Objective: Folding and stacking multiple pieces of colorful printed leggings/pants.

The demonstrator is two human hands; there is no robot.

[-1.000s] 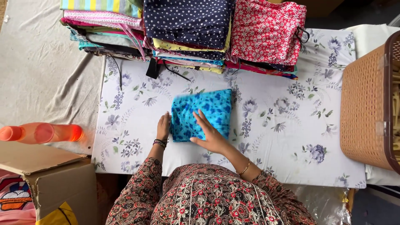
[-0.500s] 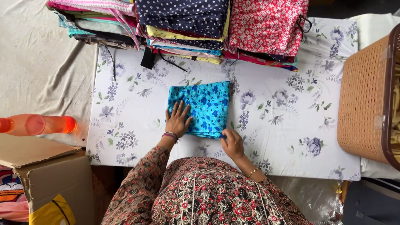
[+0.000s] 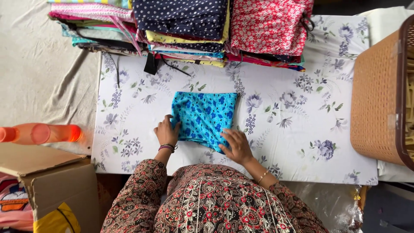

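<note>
At the far left an orange bottle (image 3: 41, 133) lies on its side above a cardboard box (image 3: 47, 181), both off the counter (image 3: 302, 142), which wears a white cover printed with pale flowers.

The left hand (image 3: 166, 131) lies flat on the counter at the left edge of the folded blue cloth (image 3: 205, 114). Its fingers (image 3: 176, 126) are loose and spread, the tips touching that edge and gripping nothing. The cloth is a turquoise piece with darker blue flowers, folded into a near square in the middle of the counter, slightly taller than wide, with its long axis running away from the person. It lies to the right of the left hand and directly ahead of the body.

The right hand (image 3: 236, 146) rests on the near right corner of the cloth, palm down and fingers extended. They press the fold flat and do not clench. From this hand the cloth spreads up and to the left. Both hands touch it, and the right one covers more of it.

Along the far edge of the counter stand stacks of folded fabric (image 3: 189, 30), the rightmost red with white flowers. At the right end sits a woven tan basket (image 3: 377, 99).
</note>
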